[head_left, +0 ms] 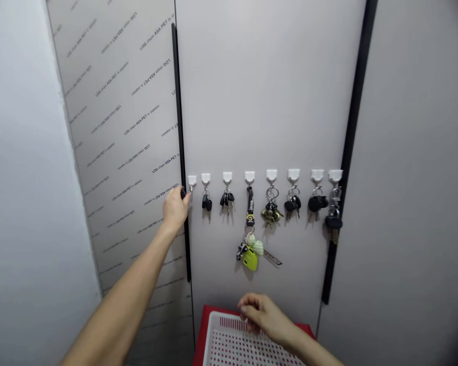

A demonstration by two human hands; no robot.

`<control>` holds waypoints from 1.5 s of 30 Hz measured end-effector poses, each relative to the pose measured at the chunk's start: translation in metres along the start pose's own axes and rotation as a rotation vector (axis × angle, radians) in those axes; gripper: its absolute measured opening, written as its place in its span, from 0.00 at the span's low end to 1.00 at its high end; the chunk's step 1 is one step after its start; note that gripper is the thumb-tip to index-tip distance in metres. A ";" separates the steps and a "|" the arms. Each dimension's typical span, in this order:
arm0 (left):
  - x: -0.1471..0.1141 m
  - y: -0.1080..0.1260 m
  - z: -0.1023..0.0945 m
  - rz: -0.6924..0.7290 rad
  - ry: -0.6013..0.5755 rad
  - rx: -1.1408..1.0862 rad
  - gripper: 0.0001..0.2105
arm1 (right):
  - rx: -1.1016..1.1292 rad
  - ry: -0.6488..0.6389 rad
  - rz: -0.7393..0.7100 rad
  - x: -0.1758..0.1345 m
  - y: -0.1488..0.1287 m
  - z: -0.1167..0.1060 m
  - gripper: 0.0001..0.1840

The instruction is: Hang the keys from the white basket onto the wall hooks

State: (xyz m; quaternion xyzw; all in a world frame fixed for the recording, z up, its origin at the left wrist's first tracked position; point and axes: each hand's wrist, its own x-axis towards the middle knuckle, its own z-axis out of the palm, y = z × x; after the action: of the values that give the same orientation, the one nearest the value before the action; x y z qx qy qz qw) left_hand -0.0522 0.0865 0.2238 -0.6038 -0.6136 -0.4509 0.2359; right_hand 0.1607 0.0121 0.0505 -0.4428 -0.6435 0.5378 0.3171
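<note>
My left hand (175,207) is raised to the leftmost white hook (192,180), beside a black door handle strip. Its fingers are closed on a key with a black head (183,193), mostly hidden by the hand; a small metal clasp (191,187) shows at the hook. To the right, black-headed keys (206,203) hang on the second hook, and another bunch of keys (227,199) on the third. My right hand (265,316) hovers over a white perforated basket (209,335), fingers loosely curled and apart, with nothing visible in them.
Further right hang a black strap (250,206) with a yellow-green charm (250,258), a bronze-coloured key bunch (272,215) and several more black-headed keys (318,203). The basket rests on a red surface (200,338) against the grey cabinet door (267,101). A white wall (19,178) stands at left.
</note>
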 end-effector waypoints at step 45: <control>-0.087 0.110 -0.073 -0.031 -0.588 -1.723 0.36 | -0.060 0.383 -0.838 -0.064 -0.165 -0.013 0.39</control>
State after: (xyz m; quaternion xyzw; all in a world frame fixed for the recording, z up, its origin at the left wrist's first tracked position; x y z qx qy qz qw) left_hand 0.0481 -0.0352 0.2162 -0.6534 -0.1078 -0.5842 -0.4691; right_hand 0.1606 -0.0454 0.2188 -0.2449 -0.7120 0.2530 0.6075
